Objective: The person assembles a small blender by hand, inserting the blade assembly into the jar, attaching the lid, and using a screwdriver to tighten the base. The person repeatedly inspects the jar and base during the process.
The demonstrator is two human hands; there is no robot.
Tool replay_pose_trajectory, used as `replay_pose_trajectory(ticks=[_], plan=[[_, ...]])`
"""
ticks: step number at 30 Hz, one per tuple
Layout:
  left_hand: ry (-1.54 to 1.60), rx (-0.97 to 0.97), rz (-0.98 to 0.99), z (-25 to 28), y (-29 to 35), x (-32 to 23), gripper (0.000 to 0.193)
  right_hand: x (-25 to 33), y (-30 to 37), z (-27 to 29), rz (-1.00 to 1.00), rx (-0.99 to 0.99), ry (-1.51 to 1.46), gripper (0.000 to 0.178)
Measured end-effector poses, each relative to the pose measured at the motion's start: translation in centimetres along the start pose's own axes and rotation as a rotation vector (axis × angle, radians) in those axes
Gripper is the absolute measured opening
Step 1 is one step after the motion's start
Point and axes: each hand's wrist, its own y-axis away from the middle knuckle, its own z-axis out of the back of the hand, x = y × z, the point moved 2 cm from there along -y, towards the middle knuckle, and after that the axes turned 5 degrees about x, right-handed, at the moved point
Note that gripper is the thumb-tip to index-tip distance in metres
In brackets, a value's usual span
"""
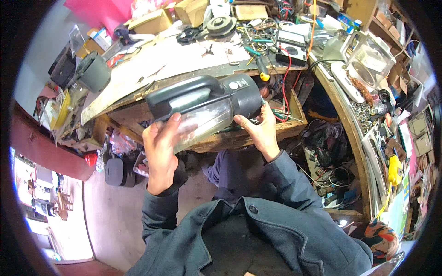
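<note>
While the left hand (161,145) clasps the clear end of a black-handled jug (209,115), the right hand (263,134) grips its black end; hands apart, both clamped on it. Jug is tilted before the workbench (223,69), over an open drawer (295,120); black-and-yellow screwdriver (262,69) nearby.

A cramped repair workshop: at twelve o'clock, a worn counter (225,69) carries tools and loose parts; toward one o'clock, a screwdriver (262,70) and a dial meter (292,49); near three o'clock, scattered small components (375,110).
</note>
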Motion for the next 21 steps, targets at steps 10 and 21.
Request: replay_pose_trajectory(ticks=[10,21], plan=[[-0.032,-0.052,0.061,1.2,-0.2,1.4,0.021,-1.7,0.0,-0.3,-0.012,0.034,0.034,0.058],[0.011,-0.125,0.162,1.4,0.4,2.7,0.026,-1.1,-0.1,-0.4,0.083,0.002,0.334,0.064]])
